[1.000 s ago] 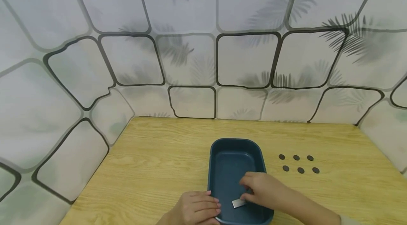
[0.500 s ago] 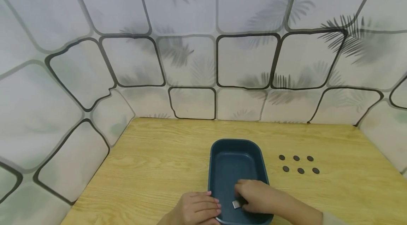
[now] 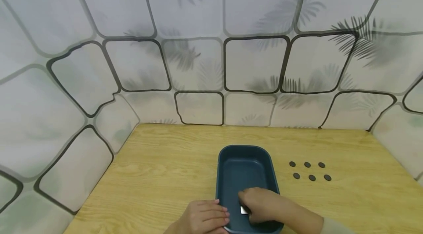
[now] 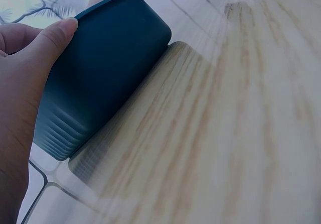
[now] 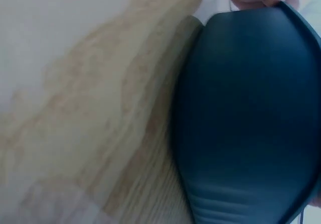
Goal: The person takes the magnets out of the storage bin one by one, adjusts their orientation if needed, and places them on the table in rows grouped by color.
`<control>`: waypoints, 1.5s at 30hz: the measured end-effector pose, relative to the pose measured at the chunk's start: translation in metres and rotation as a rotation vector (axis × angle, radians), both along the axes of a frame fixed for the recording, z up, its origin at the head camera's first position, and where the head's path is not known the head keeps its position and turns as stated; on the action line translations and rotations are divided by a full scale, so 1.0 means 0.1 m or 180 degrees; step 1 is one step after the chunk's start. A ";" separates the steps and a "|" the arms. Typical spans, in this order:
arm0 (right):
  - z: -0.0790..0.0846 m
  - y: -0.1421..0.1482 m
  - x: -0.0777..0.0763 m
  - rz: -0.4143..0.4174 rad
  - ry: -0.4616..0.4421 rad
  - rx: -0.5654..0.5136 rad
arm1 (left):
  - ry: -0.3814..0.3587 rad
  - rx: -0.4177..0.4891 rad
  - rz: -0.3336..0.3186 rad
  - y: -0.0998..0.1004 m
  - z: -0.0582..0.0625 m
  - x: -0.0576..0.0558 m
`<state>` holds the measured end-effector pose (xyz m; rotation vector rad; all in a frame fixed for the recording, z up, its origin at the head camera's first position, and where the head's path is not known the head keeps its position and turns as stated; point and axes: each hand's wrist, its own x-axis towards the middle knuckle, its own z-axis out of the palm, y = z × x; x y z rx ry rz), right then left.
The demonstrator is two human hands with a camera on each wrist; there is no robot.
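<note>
A dark blue rectangular plastic basin stands on the wooden table. My left hand holds its near-left rim, fingers over the edge; the thumb lies on the rim in the left wrist view. Inside the basin, toward the near end, my right hand is lowered with its fingers curled round a small flat silver rectangular piece. Only the left end of that piece shows; the rest lies hidden under the hand. In the right wrist view, the basin's outer wall hides the right hand's fingers.
Several small dark round discs lie in two rows on the table, right of the basin. A patterned cloth or paper wall rises behind the table and along both sides.
My right hand has come down and left over the silver piece, curling round it and covering more of it. My left hand has stayed on the basin's rim.
</note>
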<state>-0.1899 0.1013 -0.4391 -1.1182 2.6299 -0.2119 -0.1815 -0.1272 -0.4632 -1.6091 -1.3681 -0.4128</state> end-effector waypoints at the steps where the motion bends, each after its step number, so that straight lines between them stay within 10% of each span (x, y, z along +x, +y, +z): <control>1: 0.00 0.00 0.00 0.0014 0.0012 0.0012 | 0.0011 -0.0002 -0.0005 0.00 0.00 0.00; 9: -0.04 0.04 0.00 0.0376 0.0338 0.0114 | -0.0092 -0.0061 0.0047 -0.01 -0.06 0.00; 30: 0.06 0.16 -0.17 -0.0403 -0.1418 -0.1729 | -0.0361 -0.0052 0.0077 -0.01 -0.07 0.03; 39: 0.03 0.13 -0.18 -0.0704 -0.1570 -0.1620 | -0.0298 -0.0011 0.0039 0.01 -0.04 0.03; 45: 0.02 0.10 -0.17 -0.0711 -0.1031 -0.1190 | -0.0314 -0.0001 0.0027 0.01 -0.04 0.03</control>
